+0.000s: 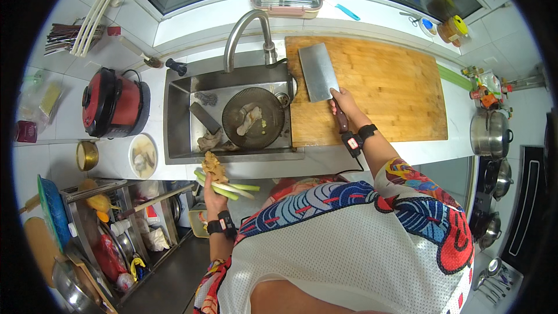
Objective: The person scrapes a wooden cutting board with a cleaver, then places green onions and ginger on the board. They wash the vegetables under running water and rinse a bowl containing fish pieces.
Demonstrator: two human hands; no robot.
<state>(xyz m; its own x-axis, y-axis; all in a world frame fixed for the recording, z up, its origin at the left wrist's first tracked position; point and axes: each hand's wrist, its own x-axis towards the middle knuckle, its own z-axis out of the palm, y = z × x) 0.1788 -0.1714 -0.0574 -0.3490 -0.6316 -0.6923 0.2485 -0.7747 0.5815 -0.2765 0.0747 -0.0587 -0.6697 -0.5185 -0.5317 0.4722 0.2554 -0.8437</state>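
My right hand (345, 104) grips the dark wooden handle of a cleaver (319, 72). The wide steel blade lies over the left part of a wooden cutting board (392, 91); whether it touches the board I cannot tell. In front of the sink's near edge, my left hand (214, 198) holds a knobbly piece of ginger (213, 167) together with several green-and-white scallion stalks (229, 188). Inside the steel sink (178, 113) sits a dark ribbed round bowl (272, 133) with a pale, meat-like piece (250, 121) and yellowish bits in it.
A faucet (250, 19) arches over the sink, where a dark rectangular block (205, 117) lies. Left of it stand a red electric cooker (117, 102) and a white plate (143, 141) of food. An open rack (126, 218) is at lower left, a steel pot (490, 134) far right.
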